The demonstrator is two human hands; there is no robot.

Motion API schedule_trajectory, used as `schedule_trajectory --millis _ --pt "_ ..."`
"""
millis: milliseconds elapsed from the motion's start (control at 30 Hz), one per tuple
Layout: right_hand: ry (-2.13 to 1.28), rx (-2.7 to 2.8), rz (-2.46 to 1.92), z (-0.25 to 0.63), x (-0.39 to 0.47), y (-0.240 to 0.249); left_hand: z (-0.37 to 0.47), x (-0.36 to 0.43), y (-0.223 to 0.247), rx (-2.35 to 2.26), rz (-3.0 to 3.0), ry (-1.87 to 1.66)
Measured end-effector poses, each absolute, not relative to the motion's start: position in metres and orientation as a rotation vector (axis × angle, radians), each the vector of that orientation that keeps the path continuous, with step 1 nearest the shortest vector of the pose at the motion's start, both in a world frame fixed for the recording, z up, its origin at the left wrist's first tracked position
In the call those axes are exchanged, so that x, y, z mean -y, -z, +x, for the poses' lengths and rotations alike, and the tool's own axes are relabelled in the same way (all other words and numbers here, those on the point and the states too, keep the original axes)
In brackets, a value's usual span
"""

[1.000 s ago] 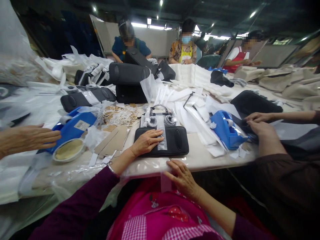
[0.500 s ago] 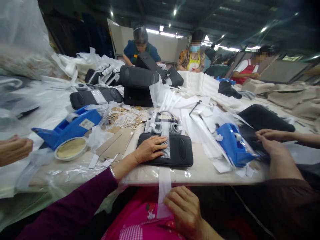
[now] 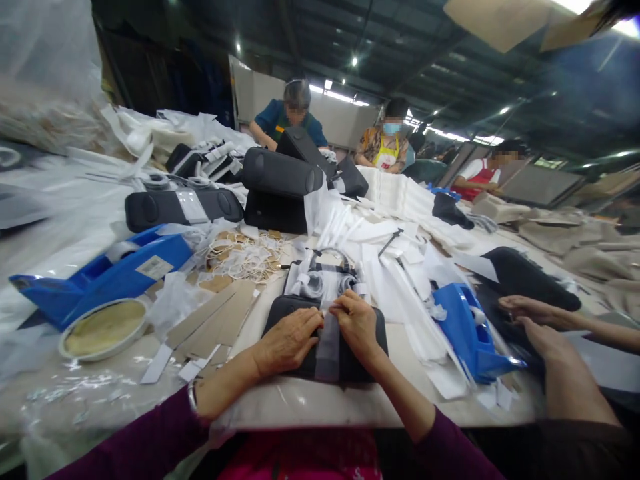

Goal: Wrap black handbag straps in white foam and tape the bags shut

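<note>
A black bag (image 3: 373,363) lies at the table's front edge, its wrapped handles (image 3: 314,285) pointing away from me. A translucent strip (image 3: 329,347) runs down over its middle. My left hand (image 3: 290,339) rests on the bag's left part, fingers curled together at the strip's left edge; what they pinch is too small to make out. Over the strip's upper part, my right hand (image 3: 354,323) has its fingertips pressed together on the strip. Both hands are nearly touching each other.
Blue tape dispensers (image 3: 145,267) stand left and right. A round dish (image 3: 107,328), cardboard pieces (image 3: 213,320) and strings (image 3: 245,257) lie at left. Black bags (image 3: 283,172) are stacked behind. Another person's hands (image 3: 545,327) work at right; more people sit across the table.
My right hand has risen from below the table edge onto the bag, and the hanging strip now lies on it. My left hand's spread fingers have curled. The person's hand at far left is gone.
</note>
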State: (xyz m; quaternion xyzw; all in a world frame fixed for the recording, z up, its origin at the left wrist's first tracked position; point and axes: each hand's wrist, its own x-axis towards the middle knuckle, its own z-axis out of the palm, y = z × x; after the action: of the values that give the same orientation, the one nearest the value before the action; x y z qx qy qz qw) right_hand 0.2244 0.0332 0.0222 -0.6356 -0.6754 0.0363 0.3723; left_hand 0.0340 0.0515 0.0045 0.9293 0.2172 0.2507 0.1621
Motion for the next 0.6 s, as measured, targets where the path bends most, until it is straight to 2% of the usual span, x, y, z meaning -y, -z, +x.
schedule_trajectory --millis 367,500,600 --pt "0.108 1.842 -1.923 0.221 -0.041 -0.013 0.040 -0.053 -0.005 -0.569 2.765 -0.631" --pt "0.145 1.883 -1.990 0.213 -0.041 -0.018 0.041 -0.051 -0.009 -0.656 2.862 -0.641" --pt "0.114 1.858 -1.977 0.211 -0.040 -0.029 0.043 -0.051 -0.010 -0.555 2.945 -0.654"
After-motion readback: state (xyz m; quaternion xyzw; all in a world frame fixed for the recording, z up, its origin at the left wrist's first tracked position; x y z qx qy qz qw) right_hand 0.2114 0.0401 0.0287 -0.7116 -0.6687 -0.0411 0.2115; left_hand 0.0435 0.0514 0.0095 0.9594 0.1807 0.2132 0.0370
